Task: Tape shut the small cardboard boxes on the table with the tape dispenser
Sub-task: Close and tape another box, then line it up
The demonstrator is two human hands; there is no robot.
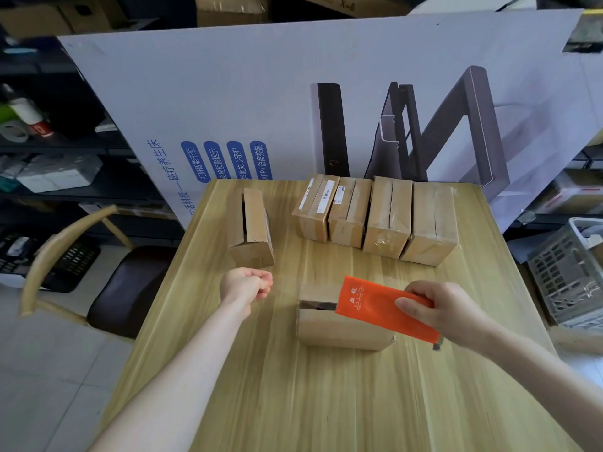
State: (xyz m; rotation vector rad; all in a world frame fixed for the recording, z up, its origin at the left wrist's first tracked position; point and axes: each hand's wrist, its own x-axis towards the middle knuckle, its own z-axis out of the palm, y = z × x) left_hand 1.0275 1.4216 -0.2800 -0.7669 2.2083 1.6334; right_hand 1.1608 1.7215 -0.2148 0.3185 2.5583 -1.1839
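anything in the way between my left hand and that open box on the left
Nothing visible. Only bare table lies between the left hand and the open box just beyond it. The near box, with the tape dispenser held over it by the right hand, sits off to the right.

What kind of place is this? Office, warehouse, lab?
Most likely a stockroom or small packing area: brown cartons stacked at the back, shelving with a tape roll and packaged goods on the left, and small cardboard boxes lined up on the wooden table, with an orange tape dispenser in the right hand.
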